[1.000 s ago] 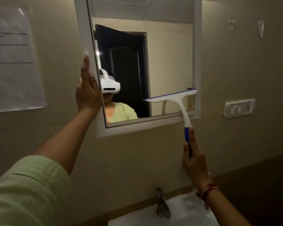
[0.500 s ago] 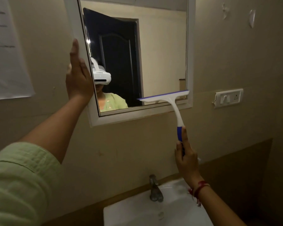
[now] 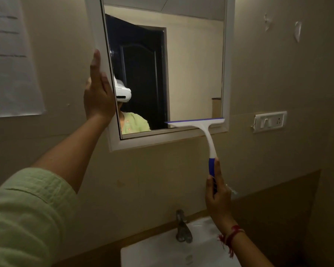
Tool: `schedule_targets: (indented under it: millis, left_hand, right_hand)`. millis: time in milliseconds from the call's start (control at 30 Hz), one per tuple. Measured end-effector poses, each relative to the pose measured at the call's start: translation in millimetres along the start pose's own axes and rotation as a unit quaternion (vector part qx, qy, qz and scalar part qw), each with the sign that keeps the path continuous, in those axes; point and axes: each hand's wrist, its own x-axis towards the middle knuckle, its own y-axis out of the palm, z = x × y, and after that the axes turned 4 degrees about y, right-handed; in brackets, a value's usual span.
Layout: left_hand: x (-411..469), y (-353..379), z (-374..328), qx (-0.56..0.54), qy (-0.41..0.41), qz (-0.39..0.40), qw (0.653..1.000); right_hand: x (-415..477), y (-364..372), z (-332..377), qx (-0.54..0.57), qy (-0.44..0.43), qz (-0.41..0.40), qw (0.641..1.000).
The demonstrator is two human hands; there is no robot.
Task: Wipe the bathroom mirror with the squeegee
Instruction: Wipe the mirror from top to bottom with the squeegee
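Note:
A white-framed mirror (image 3: 193, 70) hangs on the beige wall. My left hand (image 3: 97, 93) lies flat against the left side of its frame, fingers pointing up. My right hand (image 3: 217, 197) grips the blue end of the squeegee's handle below the mirror. The squeegee (image 3: 198, 124) is white with a blue rubber blade. Its blade lies level across the bottom right corner of the glass, just above the lower frame. The mirror reflects a person in a green top wearing a white headset, and a dark door.
A white sink (image 3: 156, 255) with a metal tap (image 3: 182, 226) sits right below my right hand. A switch and socket plate (image 3: 269, 121) is on the wall right of the mirror. A paper sheet (image 3: 10, 60) hangs at the left.
The squeegee blade has slid down the right part of the glass to the bottom edge. My left hand has stayed on the frame.

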Motion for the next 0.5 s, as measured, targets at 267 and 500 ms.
schedule_targets:
  millis: [267,500]
  left_hand:
    - [-1,-2,-1,-0.015,0.007,0.016,1.000]
    - [0,-5,-3,-0.019,0.003,0.021,1.000]
  right_hand:
    - [-3,2,-1,0.011,-0.010,0.000,1.000]
    - [-2,-8,-2,-0.011,0.002,0.014,1.000]
